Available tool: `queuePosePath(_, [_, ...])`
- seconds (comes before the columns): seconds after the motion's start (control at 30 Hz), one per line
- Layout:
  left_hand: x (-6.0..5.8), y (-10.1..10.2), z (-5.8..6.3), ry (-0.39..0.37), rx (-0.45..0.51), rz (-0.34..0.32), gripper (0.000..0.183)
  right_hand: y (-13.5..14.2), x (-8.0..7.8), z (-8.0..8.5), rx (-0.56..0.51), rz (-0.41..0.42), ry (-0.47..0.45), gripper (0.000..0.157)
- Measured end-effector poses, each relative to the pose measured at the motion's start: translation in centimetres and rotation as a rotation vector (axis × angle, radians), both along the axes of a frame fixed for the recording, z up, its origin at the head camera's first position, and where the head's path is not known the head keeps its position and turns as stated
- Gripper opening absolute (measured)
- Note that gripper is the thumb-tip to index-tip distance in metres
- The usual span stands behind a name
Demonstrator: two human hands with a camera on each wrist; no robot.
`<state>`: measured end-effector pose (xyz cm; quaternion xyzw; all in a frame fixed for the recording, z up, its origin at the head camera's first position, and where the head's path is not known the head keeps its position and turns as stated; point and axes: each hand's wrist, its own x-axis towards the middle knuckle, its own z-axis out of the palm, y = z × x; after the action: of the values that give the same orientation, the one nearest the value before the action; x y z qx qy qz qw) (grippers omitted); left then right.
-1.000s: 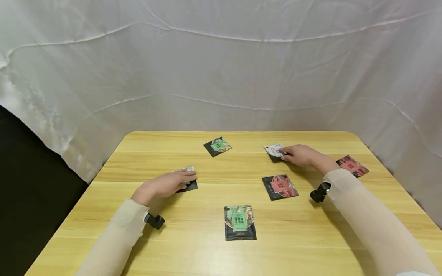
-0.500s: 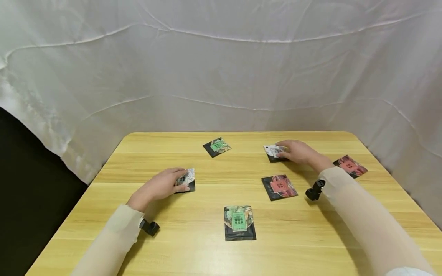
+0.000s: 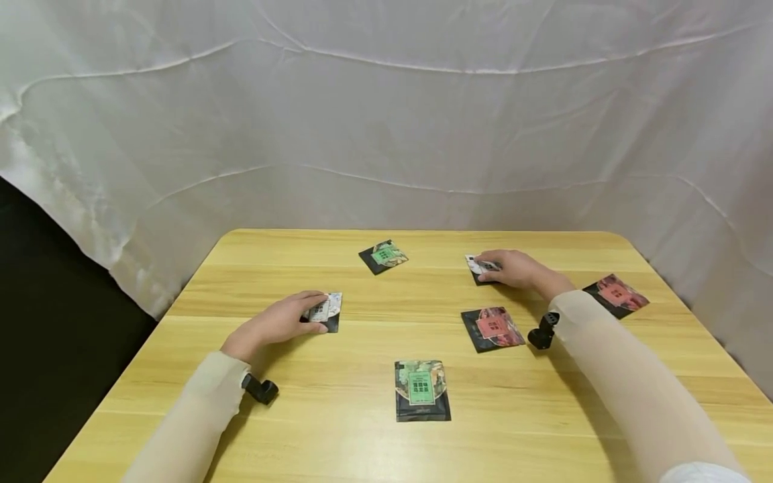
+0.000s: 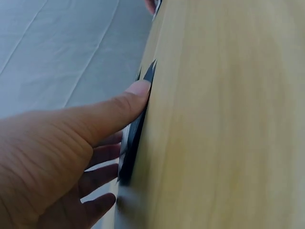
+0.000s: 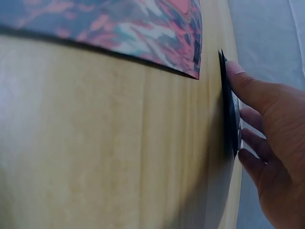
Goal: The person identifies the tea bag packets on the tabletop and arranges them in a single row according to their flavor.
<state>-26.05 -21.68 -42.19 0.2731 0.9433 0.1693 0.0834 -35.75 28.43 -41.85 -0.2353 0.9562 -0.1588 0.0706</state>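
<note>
My left hand (image 3: pixel 274 327) rests over a flat black-and-white tea sachet (image 3: pixel 333 305) at the table's left. Its thumb presses the near edge and its fingers lie at the far side, as the left wrist view shows beside the sachet's dark edge (image 4: pixel 133 138). Far back on the right, my right hand (image 3: pixel 519 270) grips another black-and-white tea sachet (image 3: pixel 473 263) between thumb and fingers. In the right wrist view, that sachet's edge (image 5: pixel 229 109) is close to the tabletop. The hands cover part of each sachet's face.
Two red tea sachets (image 3: pixel 494 327) lie near my right arm, the farther red one (image 3: pixel 617 295) beyond the forearm. A green sachet (image 3: pixel 422 390) lies front centre, another green sachet (image 3: pixel 383 256) at the back. A pale curtain (image 3: pixel 386 147) hangs behind the wooden table (image 3: pixel 338 429).
The right thumb and fingers have shifted left across their sachet. My left hand has drawn back a little from its earlier reach, uncovering more of the left sachet, which has turned slightly.
</note>
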Motion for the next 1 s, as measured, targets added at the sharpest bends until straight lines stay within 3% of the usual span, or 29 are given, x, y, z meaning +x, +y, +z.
queuePosePath(0.53, [-1.1, -1.8, -0.2, -0.066, 0.062, 0.031, 0.077, -0.6, 0.3, -0.1, 0.009, -0.074, -0.016, 0.060])
queuePosePath(0.67, [-1.5, -1.9, -0.1, -0.061, 0.067, 0.041, 0.078, -0.8, 0.4, 0.1, -0.019, -0.124, -0.033, 0.060])
queuePosePath(1.0, [-2.2, -2.0, -0.5, -0.037, 0.064, 0.042, 0.079, -2.4, 0.8, 0.3, 0.062, -0.180, -0.024, 0.059])
